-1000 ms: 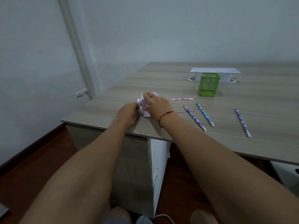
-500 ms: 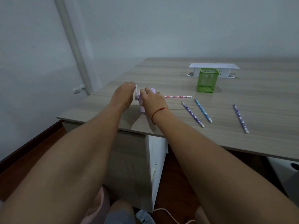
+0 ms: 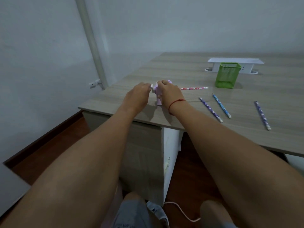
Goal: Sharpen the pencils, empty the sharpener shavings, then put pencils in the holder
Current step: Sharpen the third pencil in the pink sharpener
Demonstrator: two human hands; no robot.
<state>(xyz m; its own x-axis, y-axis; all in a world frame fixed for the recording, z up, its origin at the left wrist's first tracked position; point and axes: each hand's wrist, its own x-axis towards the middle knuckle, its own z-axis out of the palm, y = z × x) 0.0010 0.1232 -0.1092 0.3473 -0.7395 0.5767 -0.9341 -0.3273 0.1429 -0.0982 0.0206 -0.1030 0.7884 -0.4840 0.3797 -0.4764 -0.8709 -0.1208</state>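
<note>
A pink crank sharpener (image 3: 158,97) stands near the table's left front corner. My right hand (image 3: 167,94) presses down on its top and grips it. My left hand (image 3: 138,95) is closed on the white crank handle (image 3: 153,87) at the sharpener's left side. A red-patterned pencil (image 3: 194,88) sticks out of the sharpener's right side, lying level. Three more pencils lie loose to the right: a purple one (image 3: 210,110), a blue one (image 3: 221,106) and another purple one (image 3: 262,115). The green mesh holder (image 3: 227,74) stands upright behind them.
A white socket box (image 3: 235,62) sits at the back of the wooden table (image 3: 181,71), just behind the holder. The table's front edge runs under my forearms. A white pipe (image 3: 92,43) runs up the wall at the left.
My left hand has moved on the crank from the low side up and round, turning the handle. My right hand stays on the sharpener. The camera view has shifted slightly.
</note>
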